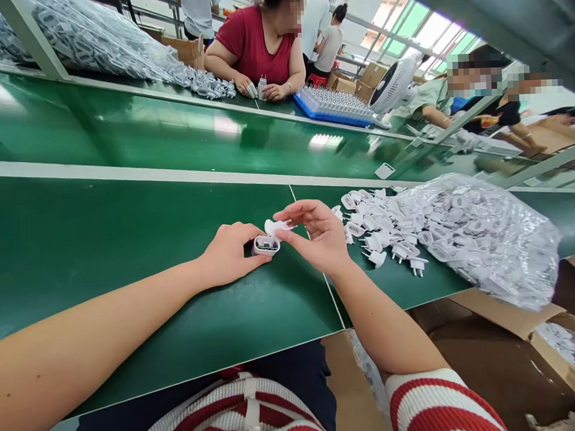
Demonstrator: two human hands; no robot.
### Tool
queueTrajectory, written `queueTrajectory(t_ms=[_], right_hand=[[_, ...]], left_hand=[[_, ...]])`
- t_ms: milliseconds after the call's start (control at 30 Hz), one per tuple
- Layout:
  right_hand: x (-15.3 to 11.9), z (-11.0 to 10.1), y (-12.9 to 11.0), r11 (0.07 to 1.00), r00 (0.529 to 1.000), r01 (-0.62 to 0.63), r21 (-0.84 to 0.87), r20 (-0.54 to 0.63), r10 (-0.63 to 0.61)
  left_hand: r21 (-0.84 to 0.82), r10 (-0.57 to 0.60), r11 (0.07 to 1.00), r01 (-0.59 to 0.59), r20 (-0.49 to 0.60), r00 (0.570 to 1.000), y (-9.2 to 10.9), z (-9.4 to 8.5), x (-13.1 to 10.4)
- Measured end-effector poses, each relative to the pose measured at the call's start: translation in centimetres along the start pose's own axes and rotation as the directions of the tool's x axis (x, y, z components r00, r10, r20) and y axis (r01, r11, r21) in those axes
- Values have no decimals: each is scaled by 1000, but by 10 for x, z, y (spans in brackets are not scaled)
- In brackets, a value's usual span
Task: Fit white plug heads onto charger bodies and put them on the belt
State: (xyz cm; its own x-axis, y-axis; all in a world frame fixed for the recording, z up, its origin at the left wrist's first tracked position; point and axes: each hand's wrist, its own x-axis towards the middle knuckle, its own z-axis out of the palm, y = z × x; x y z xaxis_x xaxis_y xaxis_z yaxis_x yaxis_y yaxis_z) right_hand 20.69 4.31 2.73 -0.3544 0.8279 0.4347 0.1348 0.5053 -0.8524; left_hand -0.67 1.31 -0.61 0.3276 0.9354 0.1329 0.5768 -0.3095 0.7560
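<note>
My left hand (230,254) grips a white charger housing (266,246) between thumb and fingers on the green table. Its open end faces up and shows electronic parts inside. Just above it, my right hand (320,235) pinches a white plug cover (277,228) whose two pins point to the right. The cover is close over the housing's open end; whether they touch I cannot tell. Right of my right hand lies a loose pile of similar white plug covers (375,228), spilling from a clear plastic bag (495,233).
Behind the green table (104,228) runs a shiny green conveyor belt (171,128) with a small white piece (384,170) near its edge. Across it, a person in a red shirt (267,46) handles white parts near a blue tray (331,107) and a fan (391,86). Cardboard boxes (503,315) stand below right.
</note>
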Motion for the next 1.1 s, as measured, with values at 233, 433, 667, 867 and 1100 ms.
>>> queueTrajectory(t_ms=[233, 433, 667, 867, 1100], right_hand=[[-2, 1, -2, 932, 959, 237, -275, 222, -178], [-5, 1, -7, 901, 962, 267, -341, 151, -228], [-7, 3, -3, 888, 956, 282, -363, 183, -229], [-9, 4, -4, 816, 921, 387, -431, 218, -322], [-15, 9, -10, 740, 933, 360, -567, 210, -293]], left_hand=[[-11, 26, 1000, -26, -14, 1000, -1, 2, 0], [-8, 30, 1000, -30, -15, 999, -3, 3, 0], [-22, 29, 999, -29, -7, 1000, -1, 1, -1], [-7, 12, 1000, -11, 19, 1000, 5, -2, -2], [-21, 15, 1000, -15, 4, 1000, 3, 0, -2]])
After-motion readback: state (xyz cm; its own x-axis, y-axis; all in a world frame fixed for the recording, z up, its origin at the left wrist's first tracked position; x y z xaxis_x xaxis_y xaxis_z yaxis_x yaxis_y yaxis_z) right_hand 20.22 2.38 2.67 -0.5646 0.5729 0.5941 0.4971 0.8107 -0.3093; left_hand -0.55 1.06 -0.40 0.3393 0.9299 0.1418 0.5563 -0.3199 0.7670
